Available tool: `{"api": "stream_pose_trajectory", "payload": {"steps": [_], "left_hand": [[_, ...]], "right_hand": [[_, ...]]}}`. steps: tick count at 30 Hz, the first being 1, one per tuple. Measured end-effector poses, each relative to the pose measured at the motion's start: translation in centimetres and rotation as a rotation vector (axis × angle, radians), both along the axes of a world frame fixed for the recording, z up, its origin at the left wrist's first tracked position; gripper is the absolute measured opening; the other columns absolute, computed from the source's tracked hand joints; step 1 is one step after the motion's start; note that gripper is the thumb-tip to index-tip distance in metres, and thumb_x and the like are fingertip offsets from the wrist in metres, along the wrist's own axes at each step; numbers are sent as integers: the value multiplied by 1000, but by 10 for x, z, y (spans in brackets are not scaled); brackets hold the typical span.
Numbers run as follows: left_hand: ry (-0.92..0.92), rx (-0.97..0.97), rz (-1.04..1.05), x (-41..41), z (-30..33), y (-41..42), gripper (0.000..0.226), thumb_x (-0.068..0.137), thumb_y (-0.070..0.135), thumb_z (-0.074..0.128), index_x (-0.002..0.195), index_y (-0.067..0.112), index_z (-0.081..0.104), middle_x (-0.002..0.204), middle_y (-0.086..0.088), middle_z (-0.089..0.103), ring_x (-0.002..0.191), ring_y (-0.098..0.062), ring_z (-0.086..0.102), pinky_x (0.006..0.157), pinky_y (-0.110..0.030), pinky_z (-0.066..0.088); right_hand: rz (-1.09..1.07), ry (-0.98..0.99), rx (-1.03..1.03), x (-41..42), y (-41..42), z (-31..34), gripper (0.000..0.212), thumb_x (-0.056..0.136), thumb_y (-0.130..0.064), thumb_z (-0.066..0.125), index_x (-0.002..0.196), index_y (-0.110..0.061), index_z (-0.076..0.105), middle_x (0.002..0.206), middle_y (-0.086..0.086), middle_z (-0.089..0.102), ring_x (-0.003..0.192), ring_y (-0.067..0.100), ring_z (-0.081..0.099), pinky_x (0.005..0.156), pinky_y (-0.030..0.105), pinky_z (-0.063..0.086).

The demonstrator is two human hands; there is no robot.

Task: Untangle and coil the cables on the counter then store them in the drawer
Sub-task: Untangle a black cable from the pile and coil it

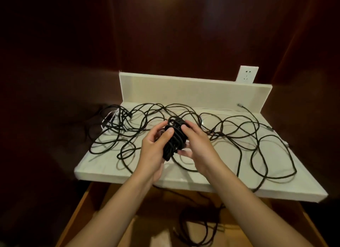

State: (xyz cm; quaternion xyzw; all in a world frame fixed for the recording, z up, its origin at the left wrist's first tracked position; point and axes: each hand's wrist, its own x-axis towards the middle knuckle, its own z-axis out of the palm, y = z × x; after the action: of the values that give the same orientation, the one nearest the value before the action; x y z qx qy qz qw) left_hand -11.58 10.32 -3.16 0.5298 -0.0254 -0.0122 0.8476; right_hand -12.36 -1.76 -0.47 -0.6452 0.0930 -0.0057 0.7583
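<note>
A tight bundle of coiled black cable [174, 139] is held upright above the white counter [114, 171]. My left hand [153, 151] grips the bundle from the left, thumb across its front. From the right, my right hand [197, 149] curls its fingers round the same bundle. Loose black cables [239, 134] sprawl tangled over the counter, looping off its left and front edges. Below the counter, the wooden drawer [88, 206] stands open with a loose black cable [200, 226] lying inside.
A white backboard [193, 92] rises behind the counter with a wall socket [247, 74] above its right end. A cable plug [240, 105] lies near the back right. Dark walls surround the counter.
</note>
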Motion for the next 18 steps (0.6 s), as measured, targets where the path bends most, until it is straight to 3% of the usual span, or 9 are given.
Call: {"api": "stream_pose_trajectory", "payload": {"steps": [3, 6, 8, 10, 16, 18], "left_hand": [[29, 137, -6, -26, -21, 20, 22, 97, 25, 62, 119, 24, 64, 115, -7, 71, 106, -21, 71, 79, -32, 57], [58, 284, -65, -51, -45, 47, 25, 100, 35, 54, 123, 30, 61, 119, -1, 69, 109, -14, 69, 85, -33, 57], [79, 375, -97, -67, -58, 62, 28, 102, 35, 49, 127, 30, 59, 119, 5, 69, 106, -4, 68, 87, -27, 57], [137, 412, -134, -79, -72, 76, 26, 103, 33, 43, 123, 30, 61, 115, 7, 70, 99, 1, 68, 79, -22, 57], [388, 610, -224, -81, -108, 113, 35, 107, 44, 31, 99, 32, 63, 103, 3, 71, 88, -9, 69, 82, -34, 56], [457, 660, -255, -77, -115, 123, 38, 107, 47, 28, 95, 35, 61, 98, 4, 68, 86, -9, 65, 81, -33, 54]], "right_hand": [[29, 108, 43, -18, 16, -20, 32, 102, -29, 53, 134, -31, 56, 114, -3, 68, 101, 17, 67, 73, 35, 58], [59, 212, 55, -39, 32, -46, 32, 101, -32, 54, 133, -32, 57, 123, 2, 66, 103, 20, 66, 67, 34, 58], [85, 273, 55, -51, 43, -64, 30, 101, -32, 54, 131, -33, 58, 123, 2, 66, 105, 22, 66, 69, 35, 58], [103, 334, 53, -61, 54, -82, 28, 101, -31, 55, 129, -31, 57, 121, 2, 66, 104, 21, 65, 71, 36, 59], [103, 529, 15, -68, 96, -139, 39, 99, -33, 59, 133, -17, 50, 114, 4, 67, 101, 22, 67, 76, 40, 61], [133, 558, -23, -64, 107, -155, 33, 99, -33, 58, 127, -18, 51, 111, 2, 66, 99, 20, 66, 83, 42, 59]]}}
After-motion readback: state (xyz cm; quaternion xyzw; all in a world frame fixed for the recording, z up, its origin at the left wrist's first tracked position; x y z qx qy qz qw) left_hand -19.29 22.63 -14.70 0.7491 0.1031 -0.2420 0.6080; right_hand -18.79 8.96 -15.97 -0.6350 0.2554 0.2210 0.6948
